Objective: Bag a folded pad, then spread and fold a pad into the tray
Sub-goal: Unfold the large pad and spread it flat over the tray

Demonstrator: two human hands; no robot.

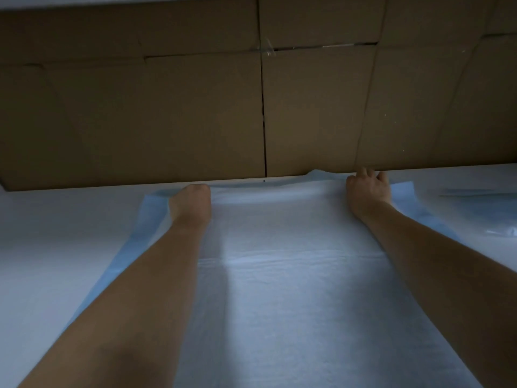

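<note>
**Ana:** Nearest the camera are two bare forearms, reaching far across the pad (279, 275), which lies spread flat on the bench (56, 233). White quilted face up, blue border showing along the left and at the far right corner.

**Ben:** And the hands?

**Ana:** Both at the far edge. The left hand (191, 198) is curled into a fist over the far left part of that edge; its grip looks closed on the pad, though the fingertips are hidden under the knuckles. The right hand (368, 189) has its fingers bent over the far right part, pinching it where the blue edge rucks up against the cardboard (251, 107).

**Ben:** So which step is this?

**Ana:** Likely the end of spreading or the start of the fold. To do it well, the person should keep both hands level and pull evenly, so the far edge comes straight. The small ruck between the hands, near the cardboard, wants smoothing first. If folding toward the near side, the corners should meet the near corners squarely.

**Ben:** Any tray or bag in view?

**Ana:** No tray shows. At the far right something pale blue and thin (475, 191) lies on the bench; it cannot be told what it is.

**Ben:** The room?

**Ana:** Dim. The bench top is pale and plain. A wall of brown cardboard sheets stands right behind it, with seams and a scrap of clear tape (268, 49) high up.
</note>
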